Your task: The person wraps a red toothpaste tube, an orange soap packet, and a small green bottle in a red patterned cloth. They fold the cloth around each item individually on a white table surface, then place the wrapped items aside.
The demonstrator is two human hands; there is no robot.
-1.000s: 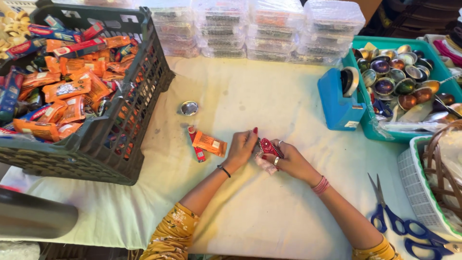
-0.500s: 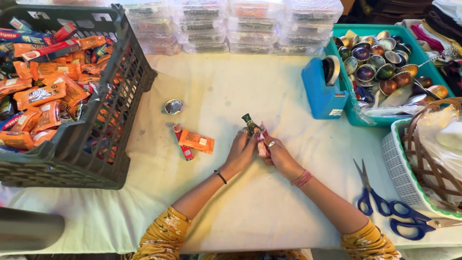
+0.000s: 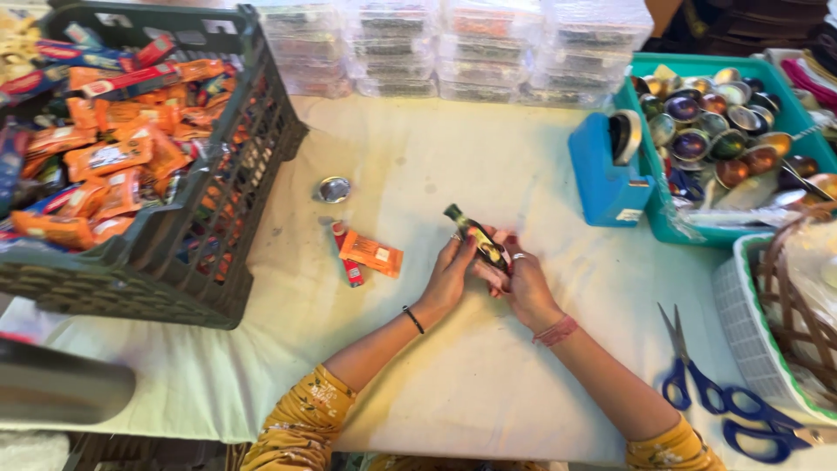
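A slim dark wrapper (image 3: 476, 236) is clasped at centre frame by the left hand (image 3: 450, 276) and right hand (image 3: 523, 283), its long axis slanted toward upper left.

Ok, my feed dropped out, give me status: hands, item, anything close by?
Left hand and right hand both pinch a small dark wrapped packet above the table. Orange packet and red stick lie just left, apart.

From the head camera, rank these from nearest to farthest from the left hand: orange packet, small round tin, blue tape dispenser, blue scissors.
1. orange packet, just to the left of the left hand.
2. small round tin, up and left.
3. blue tape dispenser, up and right.
4. blue scissors, lower right.
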